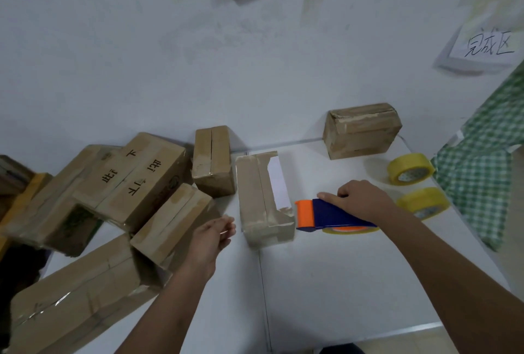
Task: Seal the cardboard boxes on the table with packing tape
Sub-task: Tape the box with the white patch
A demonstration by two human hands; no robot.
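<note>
In the middle of the white table (340,282) stands a small cardboard box (262,200), and its top flap is partly open, so that something white shows in the gap; what it is I cannot tell. Just right of this box lies the tape dispenser (329,215), blue with an orange front, and the orange end almost touches the box. The right hand (361,200) rests on top of the dispenser, the forefinger stretched along it toward the box and the other fingers curled over its far edge. The left hand (211,236) is just left of the box, not touching it, its fingers loosely together and holding nothing. Beyond the left fingers lies a heap of brown boxes (113,197). Beyond the right fingers another box (361,129) stands alone, and two yellow tape rolls (411,168) lie to their right.
</note>
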